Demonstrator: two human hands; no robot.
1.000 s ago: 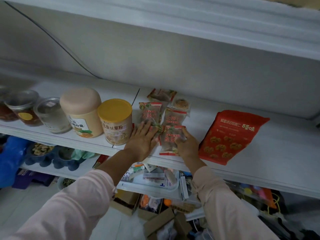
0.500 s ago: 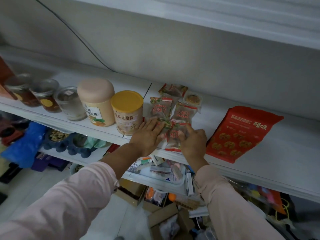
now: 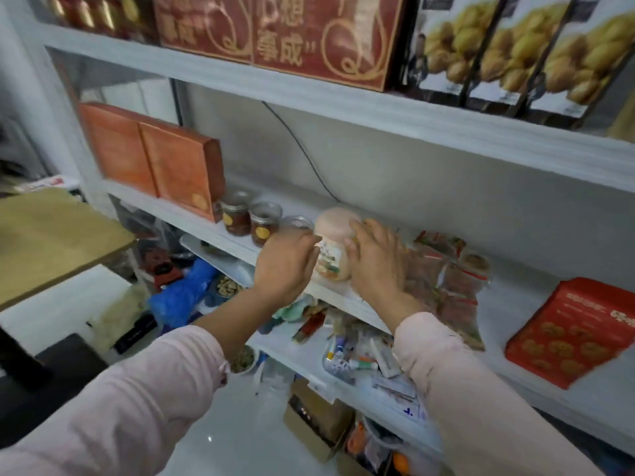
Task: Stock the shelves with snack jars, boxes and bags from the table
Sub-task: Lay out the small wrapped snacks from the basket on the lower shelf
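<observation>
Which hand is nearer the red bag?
Right. The right hand is beside the beige jar on the side toward the red bag; the left hand is on the jar's other side.
</observation>
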